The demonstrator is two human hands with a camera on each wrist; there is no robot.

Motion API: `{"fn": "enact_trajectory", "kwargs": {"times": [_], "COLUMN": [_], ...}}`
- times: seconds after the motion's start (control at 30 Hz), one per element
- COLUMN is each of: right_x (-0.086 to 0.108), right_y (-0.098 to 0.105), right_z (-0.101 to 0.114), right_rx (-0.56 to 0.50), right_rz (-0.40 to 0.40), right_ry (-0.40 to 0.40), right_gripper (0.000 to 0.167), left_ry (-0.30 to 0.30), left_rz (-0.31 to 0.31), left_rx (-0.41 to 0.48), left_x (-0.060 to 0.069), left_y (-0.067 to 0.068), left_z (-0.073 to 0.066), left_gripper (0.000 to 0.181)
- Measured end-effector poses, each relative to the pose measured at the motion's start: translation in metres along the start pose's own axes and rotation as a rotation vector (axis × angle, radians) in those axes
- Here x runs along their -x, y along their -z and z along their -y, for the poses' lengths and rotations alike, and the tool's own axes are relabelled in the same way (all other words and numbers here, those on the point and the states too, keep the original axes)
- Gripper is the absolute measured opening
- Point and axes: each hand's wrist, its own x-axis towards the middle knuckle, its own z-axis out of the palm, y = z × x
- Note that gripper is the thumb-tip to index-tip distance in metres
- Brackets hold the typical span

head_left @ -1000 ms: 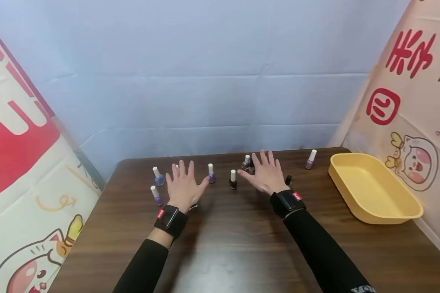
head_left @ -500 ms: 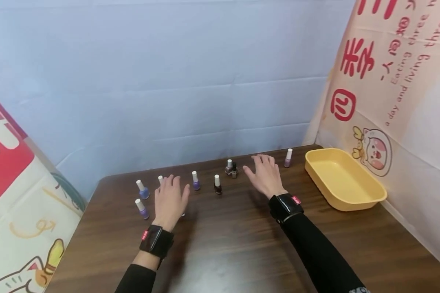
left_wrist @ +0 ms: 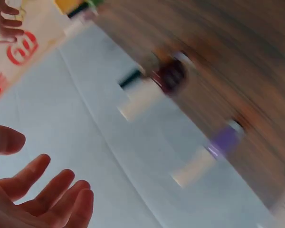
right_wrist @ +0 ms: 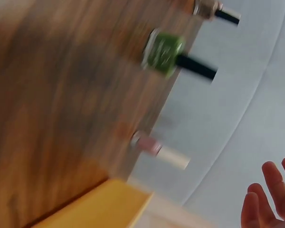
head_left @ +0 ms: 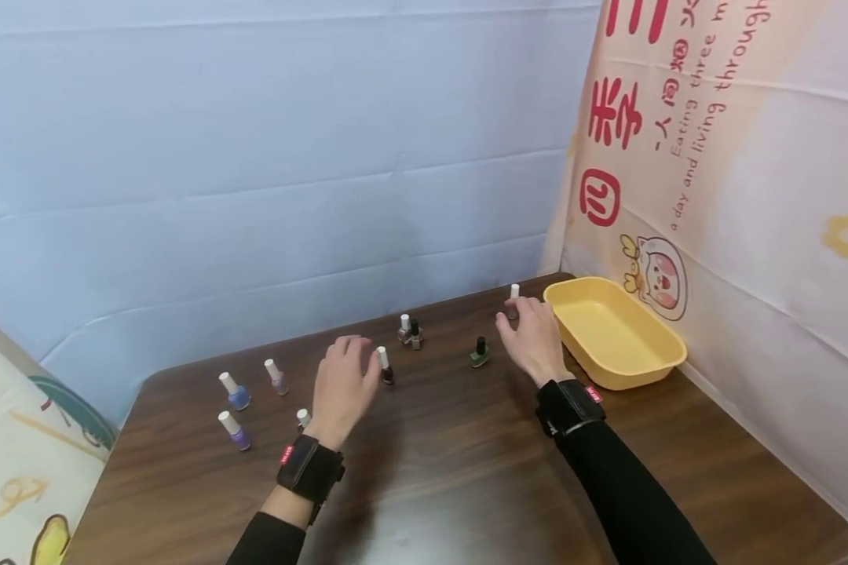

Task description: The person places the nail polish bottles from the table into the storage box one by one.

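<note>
Just below the head frame's centre, the left hand (head_left: 344, 390), grip loosely wide, is near a black nail polish bottle (head_left: 386, 373); right of centre, the right hand (head_left: 533, 337), likewise loose, partly hides a pink nail polish bottle (head_left: 514, 291).

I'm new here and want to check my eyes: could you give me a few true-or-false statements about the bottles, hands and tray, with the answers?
1. The right hand is nearer the yellow tray than the left hand is. True.
2. The left hand is clenched into a tight fist. False: it is loosely bent and holds nothing.
3. The green bottle has a dark cap, the blue bottle a white cap. True.
4. The blue bottle lies in the yellow tray. False: it stands on the table.
5. The green bottle is nearer the left hand than the right hand. False: it is nearer the right hand.
</note>
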Motion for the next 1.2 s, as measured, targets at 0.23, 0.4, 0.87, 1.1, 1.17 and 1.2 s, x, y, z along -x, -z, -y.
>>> {"fn": "enact_trajectory", "kwargs": {"times": [0.23, 0.4, 0.87, 1.1, 1.17, 1.2], "right_x": [-0.002, 0.009, 0.043, 0.053, 0.055, 0.056], "right_y": [0.019, 0.046, 0.114, 0.12, 0.122, 0.122], "right_z": [-0.022, -0.059, -0.143, -0.157, -0.159, -0.16], "right_rx": [-0.027, -0.025, 0.05, 0.075, 0.082, 0.088], "right_rz": [-0.022, -0.101, 0.062, 0.2, 0.205, 0.203], "right_ry": [-0.087, -0.198, -0.566, -0.529, -0.522, -0.521], "right_gripper": [0.037, 0.038, 0.057, 0.067, 0.068, 0.067], "left_ry": [-0.088, -0.126, 0.153, 0.282, 0.312, 0.329], "left_rz": [0.048, 0.213, 0.568, 0.636, 0.645, 0.649], "left_rx": [0.016, 0.047, 0.248, 0.385, 0.408, 0.422], "left_x": [-0.016, -0.033, -0.037, -0.021, -0.018, -0.017], "left_y": [-0.022, -0.053, -0.155, -0.185, -0.189, -0.191], "left_z": [-0.043, -0.097, -0.197, -0.228, -0.236, -0.239], "left_gripper": [0.023, 0.025, 0.041, 0.052, 0.056, 0.058]}}
